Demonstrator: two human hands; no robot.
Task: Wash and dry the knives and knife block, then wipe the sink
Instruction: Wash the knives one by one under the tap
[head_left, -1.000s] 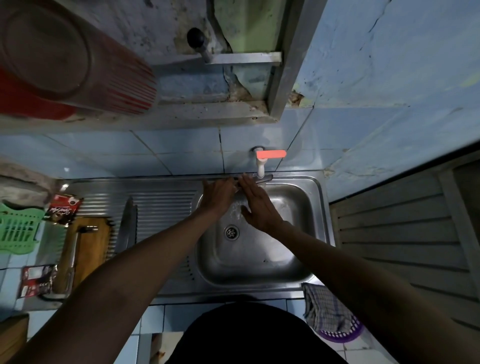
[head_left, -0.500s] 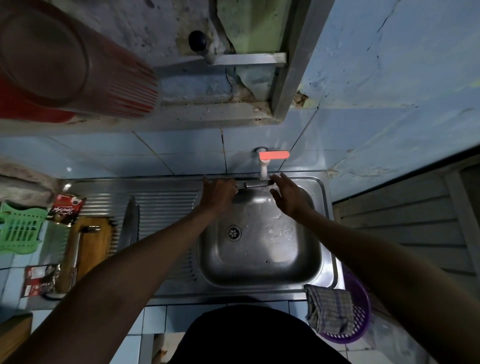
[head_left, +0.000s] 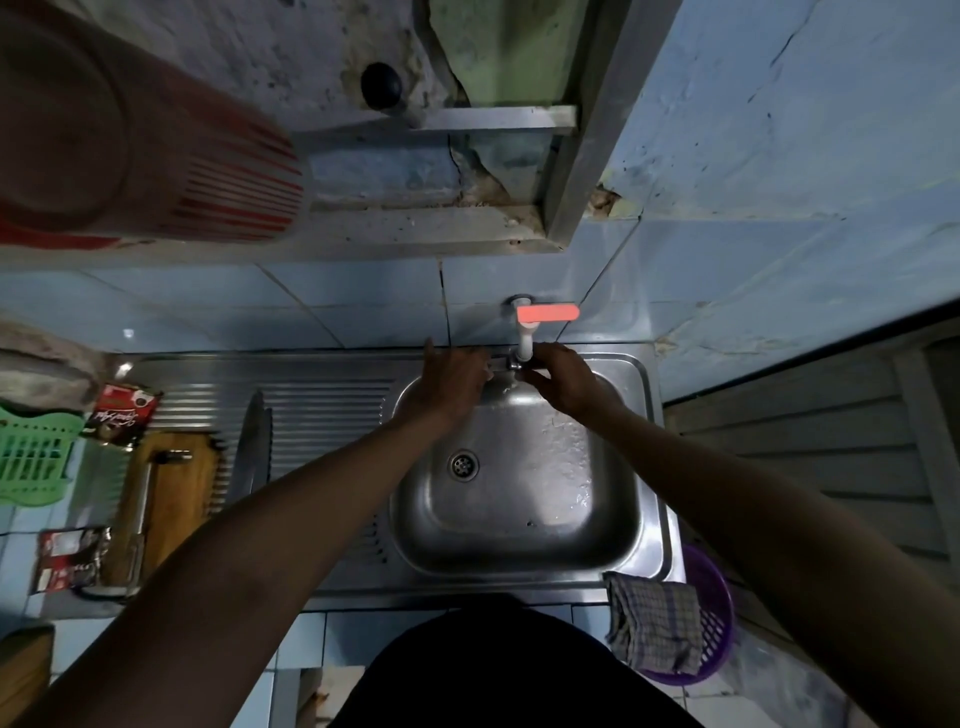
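Knives (head_left: 254, 447) lie on the drainboard left of the sink (head_left: 519, 499); your right hand (head_left: 563, 382) grips the tap spout (head_left: 523, 349), your left hand (head_left: 449, 384) is relaxed beside it, so next judge the tap's state.

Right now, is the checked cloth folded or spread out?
Folded: the checked cloth lies bunched in layers, draped over the purple basket beside the sink.
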